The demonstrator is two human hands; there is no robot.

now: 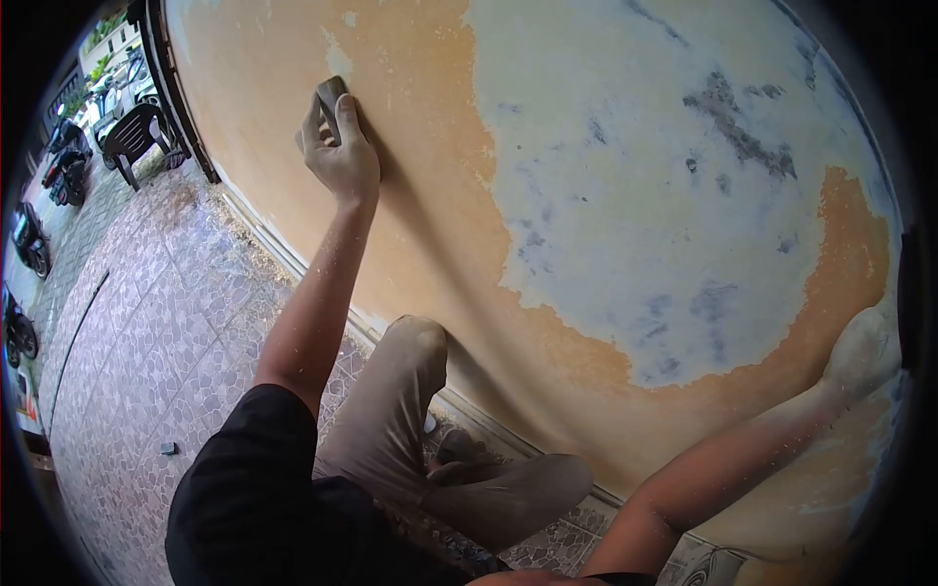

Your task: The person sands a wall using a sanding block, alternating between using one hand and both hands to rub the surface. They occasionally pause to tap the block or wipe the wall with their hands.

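My left hand (339, 148) presses a small grey sanding block (329, 95) against an orange painted wall (430, 186), high at the upper left of the view. My right hand (862, 354), dusty and white, rests flat on the wall at the far right, holding nothing I can see. A large patch where the orange paint is gone shows pale bluish-white plaster (645, 186) between the two hands. I am crouched close to the wall, with my bent knee (415, 337) in beige trousers below the left arm.
The floor (156, 332) is patterned stone tile, dusted with scrapings along the wall's base. A dark plastic chair (132, 137) and parked motorbikes (63, 161) stand outside at the far left. A small dark object (168, 448) lies on the tiles.
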